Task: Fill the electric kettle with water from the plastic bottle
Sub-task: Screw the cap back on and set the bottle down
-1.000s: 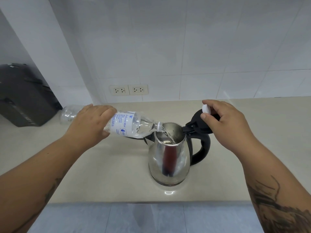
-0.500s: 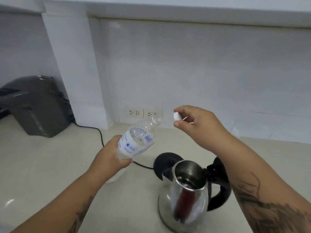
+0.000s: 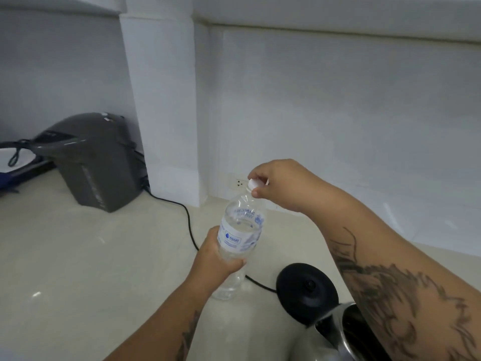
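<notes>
My left hand [image 3: 217, 259] grips the lower half of the clear plastic bottle [image 3: 240, 227], which stands almost upright above the counter with some water left in it. My right hand [image 3: 281, 185] pinches the white cap [image 3: 254, 184] on the bottle's mouth. The steel electric kettle [image 3: 335, 332] sits at the bottom right, mostly hidden behind my right forearm, with its spout and dark opening showing. Just behind it lies its round black base [image 3: 305, 290] with a black cord [image 3: 190, 230].
A grey hot-water dispenser [image 3: 91, 160] stands at the left against a white pillar [image 3: 161, 100]. A wall socket [image 3: 239, 182] sits low on the tiled wall behind the bottle. The beige counter [image 3: 78, 256] stretches left and forward.
The bottle went from pouring into the kettle to nearly upright. My right hand left the kettle lid and brought the white cap onto the bottle's mouth. The view shifted up and left.
</notes>
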